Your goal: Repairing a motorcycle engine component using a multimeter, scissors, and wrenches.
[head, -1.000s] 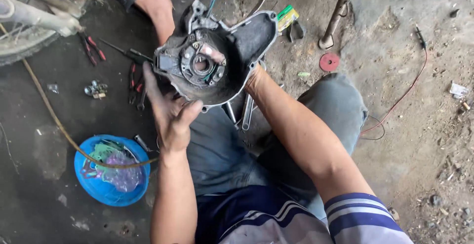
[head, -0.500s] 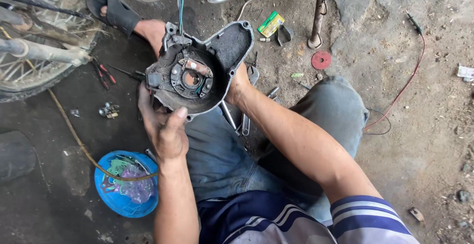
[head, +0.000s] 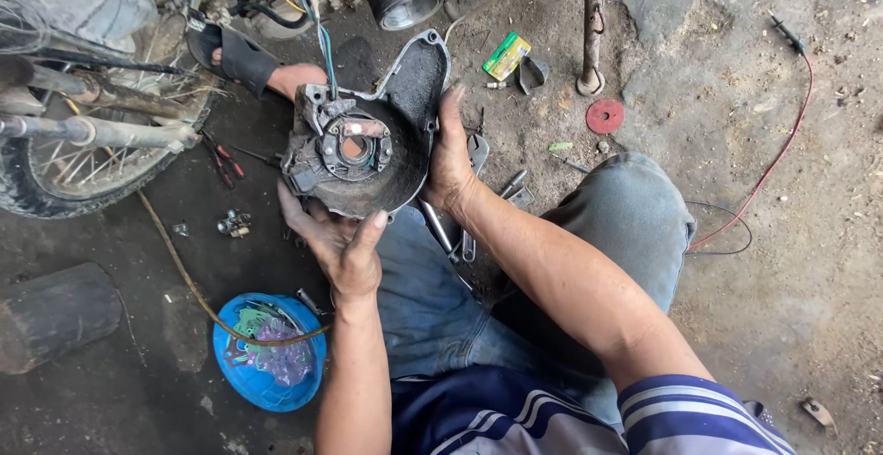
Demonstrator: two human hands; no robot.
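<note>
Person seated on the dirt floor [head: 809, 262], knees up, working over the lap.

Engine side cover [head: 368, 147]: dark, greasy cast metal with a round coil plate set inside it and blue and green wires [head: 324, 50] leading up out of its top edge. It is held off the floor, above the jeans, just in front of the sandalled foot [head: 244, 59].

Left hand [head: 340, 243]: under the cover's lower rim, palm up, fingers spread and curled around the bottom edge, thumb laid against the near face. It carries the weight.

Right hand [head: 451, 161]: flat against the cover's right edge, fingers together and pointing up along the rim, steadying it.

Handling, as I judge it: rigid and fairly heavy for its size, oily enough to slip. The bare rim and outer wall are the safe places to grip; the coil plate and the wires look like the delicate parts and should not take load or pull.

Around: spoked wheel [head: 83, 156] at left, blue bowl [head: 267, 354] of small parts beside the left forearm, red-handled pliers [head: 221, 161] on the floor, wrenches [head: 474, 156] lying under the right wrist, a red disc [head: 604, 116] and a small green-yellow box [head: 507, 56] further off.
</note>
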